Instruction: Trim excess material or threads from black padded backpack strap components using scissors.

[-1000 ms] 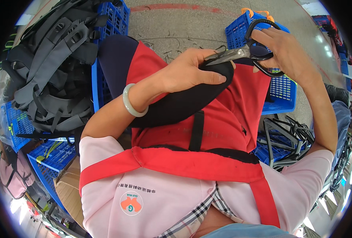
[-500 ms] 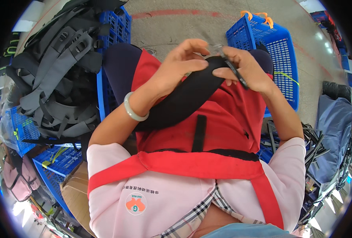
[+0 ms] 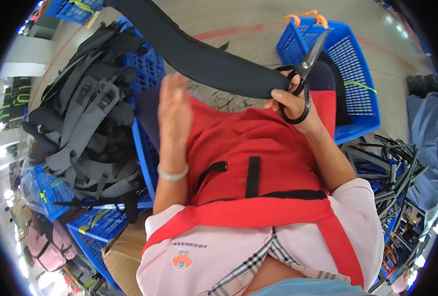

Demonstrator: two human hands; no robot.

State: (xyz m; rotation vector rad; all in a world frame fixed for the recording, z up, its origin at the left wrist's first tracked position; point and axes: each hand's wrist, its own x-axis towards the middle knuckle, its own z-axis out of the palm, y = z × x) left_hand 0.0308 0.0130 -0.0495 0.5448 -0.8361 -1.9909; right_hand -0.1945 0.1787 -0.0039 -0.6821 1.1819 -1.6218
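Observation:
My right hand (image 3: 294,104) grips a pair of black scissors (image 3: 305,66), blades pointing up and away, and also pinches the near end of a long black padded strap (image 3: 204,54). The strap stretches from that hand up and to the left, out past the top of the picture. My left hand (image 3: 174,106) hangs open and blurred just under the strap, fingers apart, holding nothing. A pale bangle (image 3: 172,173) sits on the left wrist. Both hands are above my lap, which a red apron (image 3: 248,143) covers.
A blue plastic basket (image 3: 359,79) with orange handles stands ahead on the right. On the left, blue crates (image 3: 142,143) carry a heap of grey and black straps (image 3: 88,128). More black straps (image 3: 392,167) lie at my right, a cardboard box (image 3: 125,254) at lower left.
The strap lay bent across my lap under both hands; now it is stretched out toward the upper left. My left hand has let go and opened. The scissors have swung upright.

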